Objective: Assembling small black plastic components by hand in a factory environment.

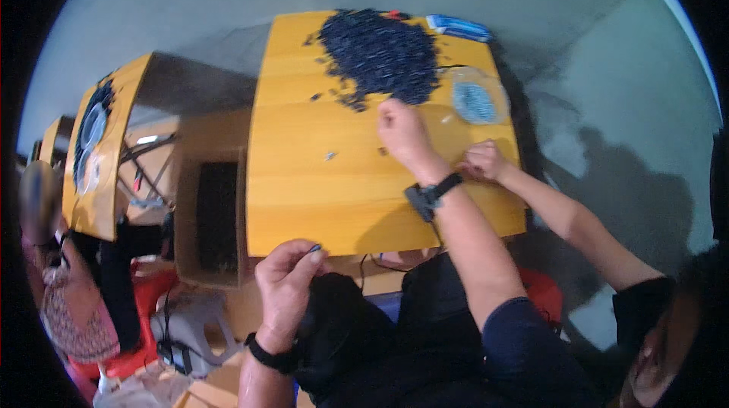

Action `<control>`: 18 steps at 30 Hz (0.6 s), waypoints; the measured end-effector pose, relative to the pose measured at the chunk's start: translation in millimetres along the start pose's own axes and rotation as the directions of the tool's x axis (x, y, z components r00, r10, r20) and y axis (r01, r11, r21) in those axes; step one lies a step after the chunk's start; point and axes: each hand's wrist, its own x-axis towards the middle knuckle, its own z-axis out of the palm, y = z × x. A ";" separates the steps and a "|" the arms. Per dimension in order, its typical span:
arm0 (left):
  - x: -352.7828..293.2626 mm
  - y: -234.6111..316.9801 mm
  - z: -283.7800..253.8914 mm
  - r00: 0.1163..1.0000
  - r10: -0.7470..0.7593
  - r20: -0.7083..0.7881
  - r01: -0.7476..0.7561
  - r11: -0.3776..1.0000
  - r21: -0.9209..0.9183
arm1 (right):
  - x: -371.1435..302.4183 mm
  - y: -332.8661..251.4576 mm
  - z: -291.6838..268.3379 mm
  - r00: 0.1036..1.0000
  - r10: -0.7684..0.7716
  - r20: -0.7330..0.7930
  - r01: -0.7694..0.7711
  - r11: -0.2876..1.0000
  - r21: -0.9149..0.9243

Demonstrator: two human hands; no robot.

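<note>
My left hand (285, 279), with a black band on its wrist, is off the table's near edge. Its thumb and forefinger pinch a small dark piece (315, 248). My right hand (404, 134), wearing a dark watch, reaches over the yellow table (304, 195). Its curled fingers meet the near edge of a heap of small black pieces (380, 55); what they hold, if anything, is hidden. A small light-coloured bit (329, 156) and a small brown bit (382, 151) lie on the tabletop.
Another person's hand (486, 161) rests at the table's right side. A clear round dish of small bluish parts (474, 100) and a blue-and-white packet (459, 28) are beyond it. An open cardboard box (186, 218) stands left; another person sits by a second yellow table (95, 210).
</note>
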 end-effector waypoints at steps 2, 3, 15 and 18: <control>0.1 4.2 2.3 1.000 0.025 0.000 -0.025 1.000 -0.011 | -11.6 -20.0 -14.3 0.981 0.187 0.054 -0.195 0.955 0.225; 1.0 5.5 1.9 1.000 0.020 0.011 -0.020 1.000 -0.015 | -16.2 -27.3 -18.0 0.953 0.252 0.168 -0.301 0.851 0.431; -2.5 1.8 0.0 0.995 0.091 0.036 -0.086 0.988 -0.127 | -84.1 -146.7 -50.9 0.835 0.215 0.507 -0.551 0.339 0.763; -4.1 2.8 0.3 0.995 0.086 0.050 -0.075 0.979 -0.187 | -98.8 -158.1 -50.8 0.843 0.183 0.506 -0.538 0.280 0.795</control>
